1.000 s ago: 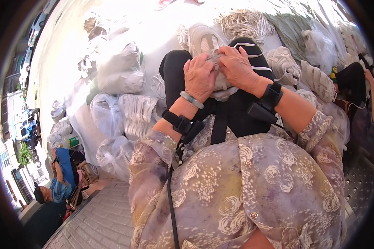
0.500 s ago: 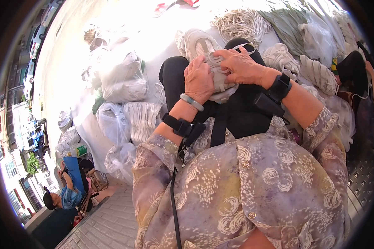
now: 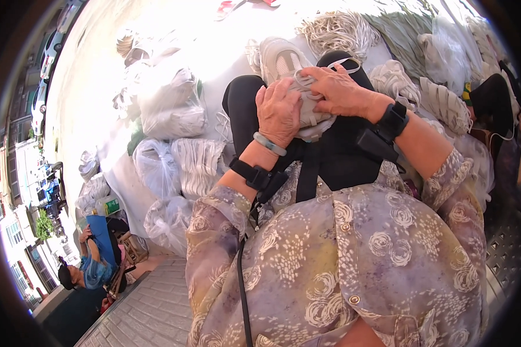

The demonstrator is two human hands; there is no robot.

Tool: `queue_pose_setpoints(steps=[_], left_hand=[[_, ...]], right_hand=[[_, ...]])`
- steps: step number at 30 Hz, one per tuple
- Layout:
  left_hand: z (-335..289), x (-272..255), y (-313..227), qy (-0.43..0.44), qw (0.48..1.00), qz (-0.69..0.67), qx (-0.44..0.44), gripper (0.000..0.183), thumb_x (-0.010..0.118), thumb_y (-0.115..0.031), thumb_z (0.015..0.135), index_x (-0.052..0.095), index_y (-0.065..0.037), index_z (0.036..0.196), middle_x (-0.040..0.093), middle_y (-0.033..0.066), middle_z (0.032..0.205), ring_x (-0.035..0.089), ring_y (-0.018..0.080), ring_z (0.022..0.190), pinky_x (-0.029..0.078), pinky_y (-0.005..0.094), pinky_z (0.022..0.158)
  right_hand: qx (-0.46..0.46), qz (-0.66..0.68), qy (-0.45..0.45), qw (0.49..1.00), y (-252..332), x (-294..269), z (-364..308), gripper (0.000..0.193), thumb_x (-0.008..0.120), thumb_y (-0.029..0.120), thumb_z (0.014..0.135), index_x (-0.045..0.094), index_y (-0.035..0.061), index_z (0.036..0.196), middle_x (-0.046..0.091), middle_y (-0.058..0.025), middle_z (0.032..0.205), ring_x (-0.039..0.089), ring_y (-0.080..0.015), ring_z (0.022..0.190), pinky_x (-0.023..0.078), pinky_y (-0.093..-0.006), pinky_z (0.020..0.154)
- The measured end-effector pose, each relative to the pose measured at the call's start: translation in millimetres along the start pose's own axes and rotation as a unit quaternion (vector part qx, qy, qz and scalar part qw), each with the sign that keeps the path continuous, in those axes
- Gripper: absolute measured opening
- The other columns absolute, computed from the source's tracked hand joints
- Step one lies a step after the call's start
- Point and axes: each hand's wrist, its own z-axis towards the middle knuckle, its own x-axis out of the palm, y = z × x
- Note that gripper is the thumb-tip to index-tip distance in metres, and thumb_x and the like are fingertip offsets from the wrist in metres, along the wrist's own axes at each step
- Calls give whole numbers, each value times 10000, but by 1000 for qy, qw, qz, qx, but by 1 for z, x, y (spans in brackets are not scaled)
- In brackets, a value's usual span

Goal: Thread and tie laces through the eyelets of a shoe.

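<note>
A light grey sneaker (image 3: pixel 278 53) rests on my lap between my knees, its toe pointing away from me. My left hand (image 3: pixel 278 111) is closed around the near left side of the sneaker, fingers bent over the lacing area. From the right, my right hand (image 3: pixel 342 93) pinches at the lacing, its thumb and forefinger on the laces. A pale shoelace (image 3: pixel 346 61) loops out above the right hand over my right knee. My fingers partly hide the eyelets and the tongue.
A heap of loose pale laces (image 3: pixel 340 36) lies beyond my knees. Bundled shoe parts (image 3: pixel 198 165) and filled plastic bags (image 3: pixel 172 104) stand to the left. More sneakers (image 3: pixel 444 104) sit at the right. A person in blue (image 3: pixel 98 266) sits at the far left.
My left hand has shifted slightly, its fingers lying a little straighter along the sneaker's side. The right hand keeps its pinch at the laces. The view has moved slightly.
</note>
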Motion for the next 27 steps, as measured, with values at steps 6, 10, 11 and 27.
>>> queue_pose_setpoints(steps=[6, 10, 11, 27], left_hand=[[4, 7, 0, 21, 999, -31, -29, 111, 619, -68, 717, 596, -57, 825, 556, 107, 1123, 513, 308, 1045, 340, 430, 938], [6, 12, -2, 28, 999, -22, -39, 112, 605, -50, 715, 562, -47, 818, 527, 131, 1140, 472, 325, 1098, 323, 430, 952], [7, 12, -2, 39, 998, -16, -39, 123, 601, -47, 717, 552, -44, 830, 512, 142, 1150, 459, 334, 1111, 319, 433, 954], [10, -26, 4, 89, 994, 51, 40, 80, 529, -55, 778, 519, -25, 852, 470, 175, 1192, 437, 352, 1143, 288, 434, 990]], right_hand=[[-7, 17, -8, 1000, -5, 0, 1, 180, 669, 213, 673, 641, 40, 716, 428, -97, 1314, 433, -282, 1190, 295, -530, 902], [-7, 32, 12, 999, -6, -3, 0, 193, 676, 220, 647, 601, 42, 659, 436, -96, 1314, 450, -286, 1173, 301, -530, 887], [-13, 47, 13, 999, -7, -4, 0, 198, 671, 218, 644, 582, 42, 636, 444, -98, 1308, 464, -288, 1158, 305, -530, 879], [17, -10, -432, 902, -57, -26, -11, 71, 557, 125, 824, 540, 90, 883, 593, -27, 786, 574, -267, 794, 326, -507, 958]])
